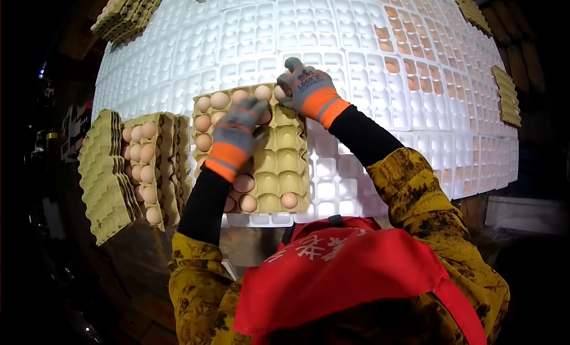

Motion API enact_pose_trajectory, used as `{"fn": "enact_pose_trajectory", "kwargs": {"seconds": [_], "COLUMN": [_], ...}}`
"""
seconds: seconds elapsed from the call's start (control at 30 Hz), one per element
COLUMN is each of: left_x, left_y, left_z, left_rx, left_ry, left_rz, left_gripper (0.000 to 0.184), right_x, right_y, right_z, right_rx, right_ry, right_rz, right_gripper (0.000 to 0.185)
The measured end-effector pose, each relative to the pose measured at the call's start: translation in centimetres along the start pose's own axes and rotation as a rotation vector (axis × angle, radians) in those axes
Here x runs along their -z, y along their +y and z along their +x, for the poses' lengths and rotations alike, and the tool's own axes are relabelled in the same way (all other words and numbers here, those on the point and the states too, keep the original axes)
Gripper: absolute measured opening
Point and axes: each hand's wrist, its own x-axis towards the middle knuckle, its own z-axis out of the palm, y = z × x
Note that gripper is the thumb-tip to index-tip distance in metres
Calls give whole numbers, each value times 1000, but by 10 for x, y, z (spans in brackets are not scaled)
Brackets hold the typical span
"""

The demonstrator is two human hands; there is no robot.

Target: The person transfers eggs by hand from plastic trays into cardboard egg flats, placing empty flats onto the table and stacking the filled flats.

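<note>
Resting on the white trays [332,167], close to their near edge, a pulp tray [286,161] holds pale brown eggs [219,100] in its far row and left-hand columns. One more egg [289,201] sits apart in the near right part, while the cups between it and the far row show their yellowish pulp. The left hand [237,131], in a grey and orange glove, lies over the middle of this tray with its fingers bent down among the eggs; its palm side is hidden, so I cannot tell whether it pinches one. The right hand [309,93], gloved alike, is at the far right corner, its fingers curled beside a corner egg [280,93]; whether they grip it I cannot tell. Both forearms reach forward from the near side, the right one slanting inward over the white trays.

Right of the pulp tray, white cups run open-topped, giving side room; farther right, white trays hold more eggs [415,66]. Close on the left stands a stack of pulp trays [110,173], and beside it a tilted tray of eggs [142,161], leaving a narrow gap. A red apron [344,268] lies just beyond the near edge.
</note>
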Motion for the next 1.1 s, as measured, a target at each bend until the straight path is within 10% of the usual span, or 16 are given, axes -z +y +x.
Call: {"fn": "enact_pose_trajectory", "kwargs": {"seconds": [0.07,0.2,0.33,0.7,0.77,1.1], "left_x": [-13,7,18,2,-1,-145], "left_y": [3,-1,-6,-23,-43,375], "left_z": [4,8,24,57,44,94], "left_rx": [43,313,295,313,388,129], "left_ry": [-305,-121,-141,-286,-111,-228], "left_rz": [249,-313,-29,65,-154,-585], "left_gripper": [36,36,53,53,52,49], "right_x": [5,1,15,-14,-45,19], "right_y": [3,38,58,127,177,294], "right_z": [-10,-60,-131,-324,-363,-423], "right_rx": [-29,-142,-479,-857,-534,-734], "right_ry": [130,303,211,240,565,497], "right_rz": [261,879,1158,1411,867,231], "right_gripper": [38,38,36,45,42,46]}}
